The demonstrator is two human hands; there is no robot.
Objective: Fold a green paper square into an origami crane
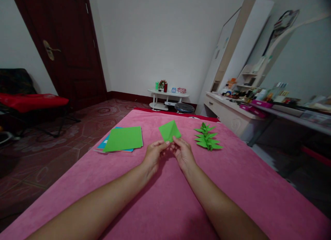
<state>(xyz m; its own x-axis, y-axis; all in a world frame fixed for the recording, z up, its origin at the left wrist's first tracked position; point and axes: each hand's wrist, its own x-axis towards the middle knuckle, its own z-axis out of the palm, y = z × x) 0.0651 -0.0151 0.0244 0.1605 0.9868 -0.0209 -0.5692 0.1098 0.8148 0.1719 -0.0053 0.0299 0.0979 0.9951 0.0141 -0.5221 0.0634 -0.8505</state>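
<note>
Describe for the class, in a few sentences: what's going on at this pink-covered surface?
A person's bare left hand and bare right hand together hold a small, creased piece of green paper by its near edge. On the left, a pile of flat, coloured paper sheets, green on top, lies on the pink cloth. On the right lies a row of spiky, folded green paper shapes.

A paper stack [123, 139] is lying left on the surface [155, 207], folded pieces [207, 139] right; between them, the left hand [155, 153] and right hand [184, 153] are holding a sheet [168, 130]. Beyond, a low stand [169, 94] is standing.
</note>
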